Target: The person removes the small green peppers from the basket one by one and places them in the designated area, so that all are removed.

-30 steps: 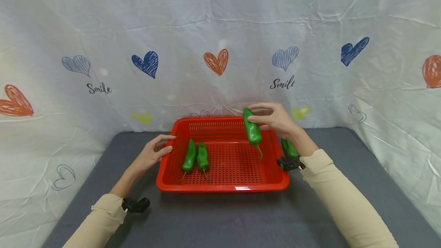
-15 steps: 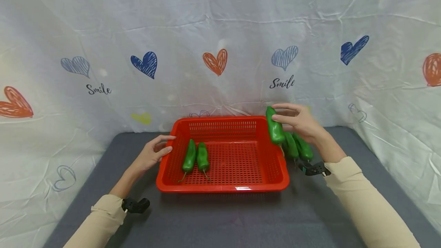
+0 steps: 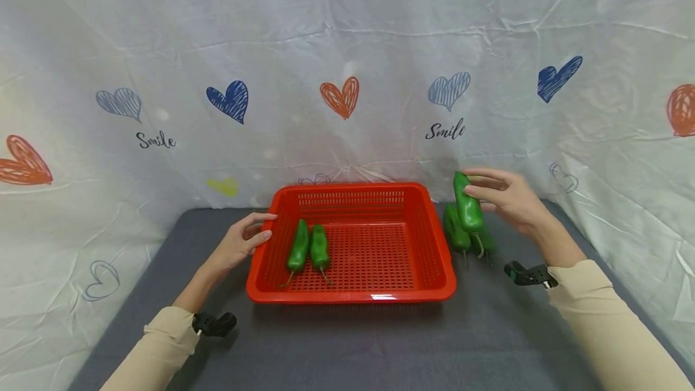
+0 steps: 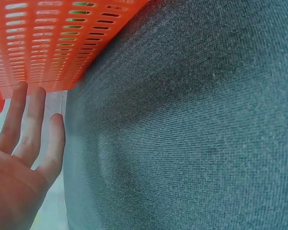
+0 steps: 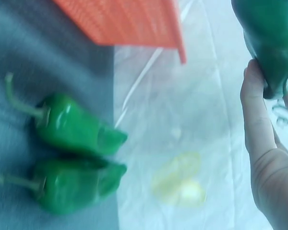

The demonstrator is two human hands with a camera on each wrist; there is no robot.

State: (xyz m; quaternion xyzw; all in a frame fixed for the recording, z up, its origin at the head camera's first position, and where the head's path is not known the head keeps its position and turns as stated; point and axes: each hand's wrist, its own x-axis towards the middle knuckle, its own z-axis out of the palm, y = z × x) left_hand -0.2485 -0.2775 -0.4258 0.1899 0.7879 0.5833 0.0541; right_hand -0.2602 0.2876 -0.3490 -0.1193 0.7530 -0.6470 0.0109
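My right hand (image 3: 507, 198) holds a long green pepper (image 3: 469, 204) near its tip, the stem hanging down, above the right side of the table. In the right wrist view this pepper (image 5: 271, 38) shows at the top right, between the fingers. Below it, two more green peppers (image 5: 74, 125) lie side by side on the cloth. My left hand (image 3: 244, 237) rests its fingertips at the left rim of the red basket (image 3: 350, 296). The left wrist view shows its fingers (image 4: 32, 124) nearly straight beside the basket wall. Inside the basket, two green peppers (image 3: 298, 249) lie at the left.
The basket stands mid-table on a dark grey cloth (image 3: 347, 349). A pale curtain (image 3: 391, 137) printed with hearts hangs right behind the table's back edge. Black wrist cameras (image 3: 214, 323) sit on both wrists.
My right hand has carried its pepper rightward, from over the basket to above the two peppers beside it. The left hand and basket have stayed in place.
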